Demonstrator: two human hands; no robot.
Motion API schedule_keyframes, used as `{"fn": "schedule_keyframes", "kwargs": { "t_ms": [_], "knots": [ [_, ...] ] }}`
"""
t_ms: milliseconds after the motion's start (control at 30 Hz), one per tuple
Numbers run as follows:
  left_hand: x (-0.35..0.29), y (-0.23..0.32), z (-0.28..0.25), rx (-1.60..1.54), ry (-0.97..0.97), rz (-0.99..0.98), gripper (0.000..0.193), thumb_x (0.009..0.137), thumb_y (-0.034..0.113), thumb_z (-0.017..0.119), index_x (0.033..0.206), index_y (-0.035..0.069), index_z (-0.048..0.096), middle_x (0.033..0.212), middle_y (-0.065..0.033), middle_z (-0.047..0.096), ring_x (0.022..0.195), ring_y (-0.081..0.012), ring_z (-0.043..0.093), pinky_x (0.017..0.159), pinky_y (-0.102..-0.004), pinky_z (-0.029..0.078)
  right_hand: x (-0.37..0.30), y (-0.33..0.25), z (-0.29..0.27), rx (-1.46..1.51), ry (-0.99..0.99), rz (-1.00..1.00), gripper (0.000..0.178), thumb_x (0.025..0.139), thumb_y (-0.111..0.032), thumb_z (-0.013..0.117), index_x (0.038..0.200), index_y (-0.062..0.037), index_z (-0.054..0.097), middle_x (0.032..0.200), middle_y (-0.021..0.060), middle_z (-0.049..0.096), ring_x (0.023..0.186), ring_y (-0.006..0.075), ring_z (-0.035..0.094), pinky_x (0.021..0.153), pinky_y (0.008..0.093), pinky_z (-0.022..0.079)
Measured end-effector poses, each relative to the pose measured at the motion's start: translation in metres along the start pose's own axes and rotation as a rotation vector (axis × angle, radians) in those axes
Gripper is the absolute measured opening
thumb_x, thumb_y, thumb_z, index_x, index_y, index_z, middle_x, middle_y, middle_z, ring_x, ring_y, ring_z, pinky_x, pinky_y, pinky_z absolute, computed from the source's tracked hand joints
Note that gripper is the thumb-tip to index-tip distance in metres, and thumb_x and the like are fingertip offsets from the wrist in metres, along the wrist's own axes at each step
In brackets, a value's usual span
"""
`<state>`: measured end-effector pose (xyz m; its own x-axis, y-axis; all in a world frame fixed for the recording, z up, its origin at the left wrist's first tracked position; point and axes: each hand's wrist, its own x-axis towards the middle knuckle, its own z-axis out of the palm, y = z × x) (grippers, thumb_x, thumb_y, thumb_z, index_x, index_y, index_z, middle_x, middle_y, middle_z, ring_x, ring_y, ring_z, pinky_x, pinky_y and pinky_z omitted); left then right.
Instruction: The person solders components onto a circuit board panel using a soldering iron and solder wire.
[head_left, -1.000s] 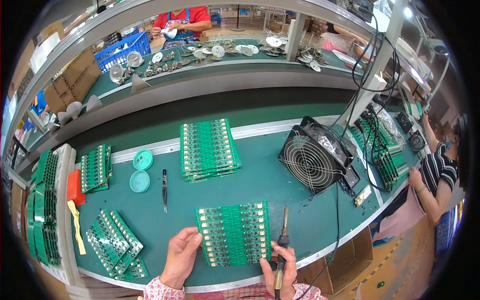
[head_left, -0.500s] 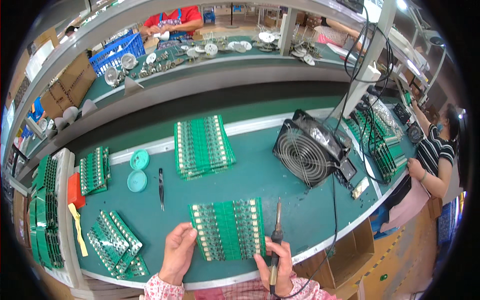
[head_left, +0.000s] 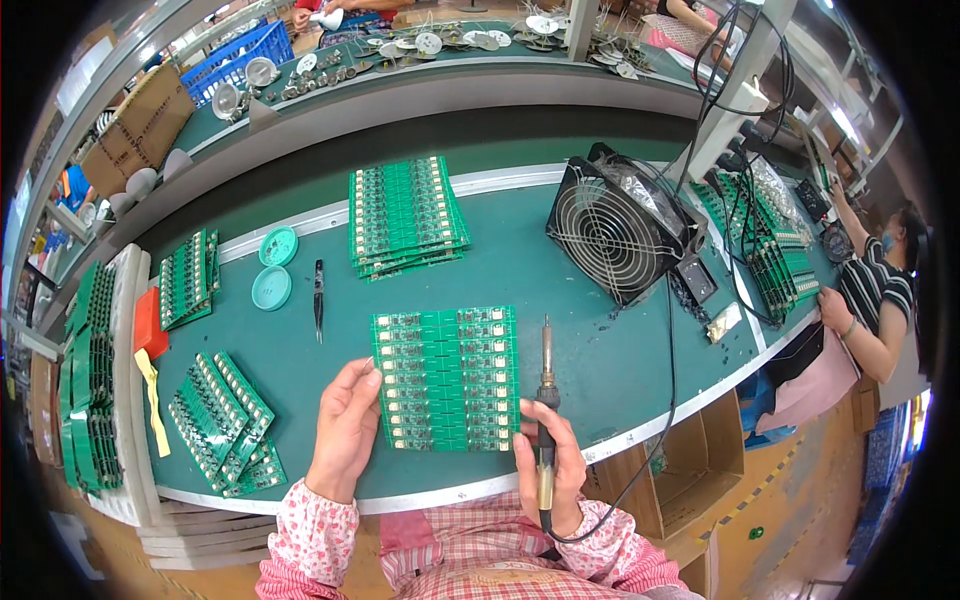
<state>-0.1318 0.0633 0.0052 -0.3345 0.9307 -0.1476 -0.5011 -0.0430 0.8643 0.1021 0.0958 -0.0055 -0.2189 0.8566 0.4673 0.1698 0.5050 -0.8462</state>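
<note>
A green circuit board panel (head_left: 447,380) with rows of small parts along both sides is held up between my two hands, over the front of the table. My left hand (head_left: 345,420) pinches its left edge between thumb and fingers. My right hand (head_left: 553,458) supports the panel's right edge near the lower corner while its fingers also wrap round a soldering iron (head_left: 546,400). The iron's tip points up and away from me, beside the panel. Beyond the panel lies a stack of similar boards (head_left: 405,215).
A black fan (head_left: 615,230) stands at the right, a cable running past it. Tweezers (head_left: 319,300) and two turquoise round containers (head_left: 271,288) lie left of the middle. More boards (head_left: 225,420) sit at left, near a white foam rack (head_left: 130,390). A co-worker (head_left: 880,290) sits at right.
My view has tilted down, so the bench appears higher and more of my sleeves and apron shows. The panel has changed tilt slightly; both hands keep their holds.
</note>
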Motion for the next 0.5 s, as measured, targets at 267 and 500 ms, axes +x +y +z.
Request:
{"fn": "schedule_keyframes", "kwargs": {
  "t_ms": [267,500],
  "knots": [
    [0.0009,0.0003,0.0009,0.028,-0.004,0.02,0.024,0.101,0.01,0.053,0.123,-0.001,0.055,0.116,-0.007,0.064,0.104,-0.0129,0.061,0.093,-0.0295,0.049,-0.0009,0.002,-0.0039,0.01,-0.053,-0.014,0.045,0.092,0.007,0.059,0.135,0.0026,0.046,0.124,0.0195,0.062,0.099,0.0224,0.068,0.085,0.0319,0.056],
    [0.0012,0.001,0.0014,0.006,0.013,-0.002,0.025,0.101,0.013,0.054,0.122,-0.001,0.056,0.115,-0.0066,0.066,0.103,-0.0113,0.062,0.091,-0.0283,0.05,-0.0001,-0.0027,-0.0018,0.105,-0.026,0.104,0.044,0.093,0.002,0.06,0.135,0.0045,0.047,0.122,0.019,0.064,0.098,0.0223,0.068,0.085,0.0311,0.055]
  ]
}}
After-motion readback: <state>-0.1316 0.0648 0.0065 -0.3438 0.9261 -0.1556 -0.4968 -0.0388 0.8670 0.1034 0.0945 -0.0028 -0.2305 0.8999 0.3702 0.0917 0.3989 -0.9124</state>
